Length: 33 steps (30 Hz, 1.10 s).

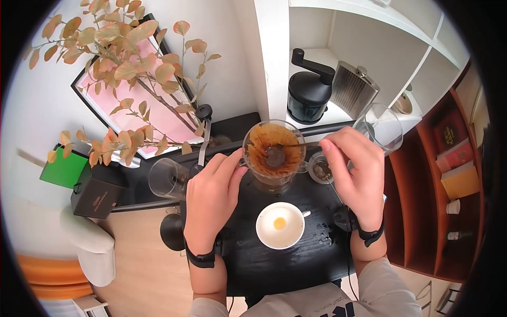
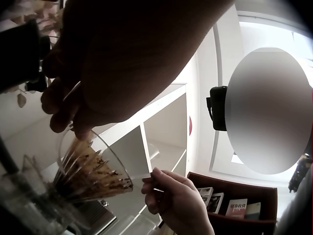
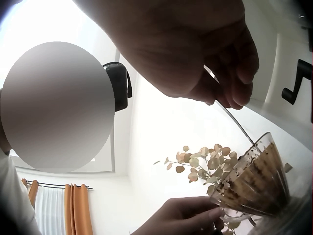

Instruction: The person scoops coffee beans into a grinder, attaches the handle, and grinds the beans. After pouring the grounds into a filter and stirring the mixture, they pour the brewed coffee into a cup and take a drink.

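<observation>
A ribbed glass coffee dripper (image 1: 276,129) stands on a glass vessel (image 1: 274,183) in the middle of the black table. Wet brown coffee grounds (image 3: 266,188) line its filter, darker at the bottom in the head view. My left hand (image 1: 214,193) pinches the dripper's small handle at its left side. From the right, my right hand (image 1: 356,169) holds a thin metal stirring stick (image 3: 238,123) between thumb and fingers. The stick slants over the rim; its lower end is hidden in the dripper. A white cup (image 1: 266,238) with a yellow spot inside sits nearer the body.
Beside the dripper is a small glass cup (image 1: 318,168). Tall clear glasses stand left (image 1: 166,179) and right (image 1: 388,132). A silver grinder crank (image 1: 205,140) rises behind my left hand. A black hand grinder (image 1: 309,92) and a flask (image 1: 354,87) occupy the white shelf. Leafy branches (image 1: 142,79) overhang the left.
</observation>
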Motion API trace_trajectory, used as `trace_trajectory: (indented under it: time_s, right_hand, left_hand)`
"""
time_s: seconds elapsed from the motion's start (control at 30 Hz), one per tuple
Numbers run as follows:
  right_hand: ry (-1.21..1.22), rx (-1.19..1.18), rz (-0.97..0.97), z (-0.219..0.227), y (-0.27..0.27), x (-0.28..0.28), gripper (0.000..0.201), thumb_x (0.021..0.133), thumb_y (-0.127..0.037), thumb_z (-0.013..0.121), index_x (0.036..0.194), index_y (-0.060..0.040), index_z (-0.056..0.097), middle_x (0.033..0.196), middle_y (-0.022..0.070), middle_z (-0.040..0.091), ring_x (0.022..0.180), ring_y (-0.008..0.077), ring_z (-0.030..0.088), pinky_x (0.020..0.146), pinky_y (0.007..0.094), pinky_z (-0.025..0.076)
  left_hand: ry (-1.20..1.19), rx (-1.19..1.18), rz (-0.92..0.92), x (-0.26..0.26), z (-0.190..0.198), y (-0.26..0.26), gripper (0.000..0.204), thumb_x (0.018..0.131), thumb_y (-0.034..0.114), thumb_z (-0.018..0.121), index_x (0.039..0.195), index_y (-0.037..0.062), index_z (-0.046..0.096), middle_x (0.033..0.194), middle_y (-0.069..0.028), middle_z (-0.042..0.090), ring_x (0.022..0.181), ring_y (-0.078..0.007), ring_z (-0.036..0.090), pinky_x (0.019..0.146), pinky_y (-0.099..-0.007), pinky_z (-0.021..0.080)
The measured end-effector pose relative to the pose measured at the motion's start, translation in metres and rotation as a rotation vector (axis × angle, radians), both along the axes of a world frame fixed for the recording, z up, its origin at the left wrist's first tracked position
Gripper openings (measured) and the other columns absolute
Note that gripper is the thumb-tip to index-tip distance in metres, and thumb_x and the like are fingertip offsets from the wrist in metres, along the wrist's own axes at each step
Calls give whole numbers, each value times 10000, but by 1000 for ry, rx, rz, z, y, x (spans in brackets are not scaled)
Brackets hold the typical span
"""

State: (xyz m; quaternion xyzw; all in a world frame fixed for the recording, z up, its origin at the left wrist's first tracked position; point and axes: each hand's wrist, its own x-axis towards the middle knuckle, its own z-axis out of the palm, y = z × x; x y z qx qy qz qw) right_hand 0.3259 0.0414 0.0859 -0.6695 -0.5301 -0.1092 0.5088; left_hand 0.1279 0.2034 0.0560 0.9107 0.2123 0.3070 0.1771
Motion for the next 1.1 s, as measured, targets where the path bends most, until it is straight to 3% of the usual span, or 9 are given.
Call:
trace_trajectory:
  time_s: [0.03,0.1,0.17,0.6,0.8,1.1]
  right_hand:
    - [-30,-37,-9,0,-1,-1,39,918,11,736,899,34,711,732,129,611,580,286,586,538,368,447]
    - [-63,-69,-19,1,-3,-2,47,917,3,738,890,28,708,744,134,625,587,306,601,543,378,460]
    - [-71,-102,-2,2,-5,-3,65,915,-11,744,874,17,701,754,139,639,602,340,614,552,398,479]
    - [-98,-88,-45,0,-4,-4,57,920,-10,737,883,12,701,784,146,648,644,361,634,571,405,494]
    - [-74,-69,22,-1,-4,-6,63,920,-13,739,878,14,700,767,147,640,636,355,629,567,403,487]
    - [-89,-54,-23,-2,-2,-4,56,921,-10,738,887,24,709,744,141,620,602,320,606,559,387,472]
  left_hand:
    - [-2,5,1,-1,0,0,296,932,7,744,1228,12,729,838,-100,632,645,-241,587,613,-341,491]
    - [11,19,13,-2,2,0,238,959,104,737,1193,59,732,920,-93,661,737,-340,671,622,-422,533]
    - [13,26,13,-2,5,-1,237,958,102,738,1191,58,735,923,-92,661,736,-339,670,622,-422,532]
    - [18,42,15,-4,6,-5,226,952,101,745,1168,37,739,933,-91,664,740,-339,671,621,-428,533]
    - [28,54,22,-3,5,-5,225,956,111,743,1169,37,737,933,-92,667,748,-344,676,622,-430,536]
    - [33,61,22,-4,5,-5,221,960,114,740,1170,44,741,923,-91,662,740,-341,673,621,-431,536]
